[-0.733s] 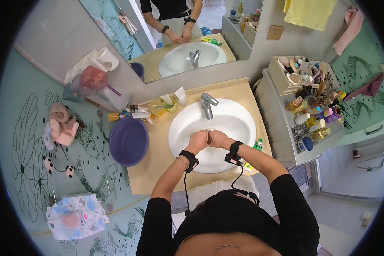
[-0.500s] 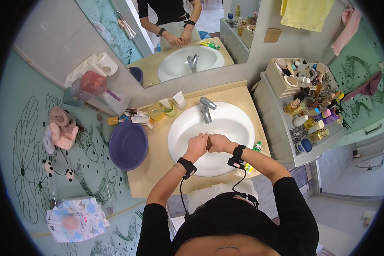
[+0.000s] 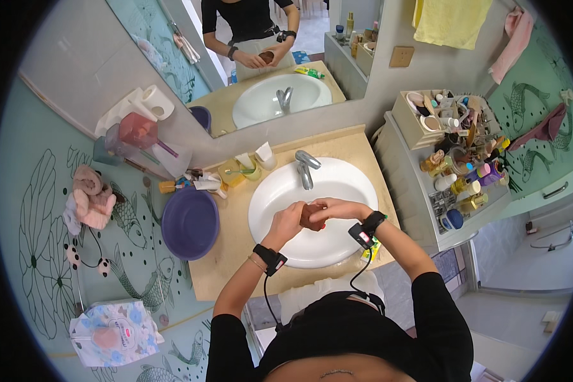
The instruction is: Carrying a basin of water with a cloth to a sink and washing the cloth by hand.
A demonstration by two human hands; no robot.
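Over the white oval sink point(image 3: 277, 245) I hold a small reddish-brown object point(image 3: 312, 218) between both hands; its exact kind cannot be made out. A bit of brighter red shows at its lower edge. My left hand point(image 3: 289, 219) is closed around its left side. From the right, my right hand point(image 3: 339, 209) bends over its top, fingers against it. In the mirror point(image 3: 239, 48) the same brown object shows rounded between the hands. The chrome faucet point(image 3: 307, 169) stands just beyond my hands, its spout pointing into the basin.
A purple basin point(image 3: 191, 223) sits at the counter's left, with cups point(image 3: 265, 156) and brushes behind it. By my right wrist lies a yellow-green tube point(image 3: 371, 249). Farther right, a cabinet point(image 3: 420, 213) carries crowded bottles and a beige organizer box point(image 3: 420, 121). A yellow towel point(image 3: 452, 22) hangs above.
My hands have parted slightly and tilted, so more of the reddish-brown object shows between them. My right wrist has shifted a little to the right. The whole view has shifted slightly.
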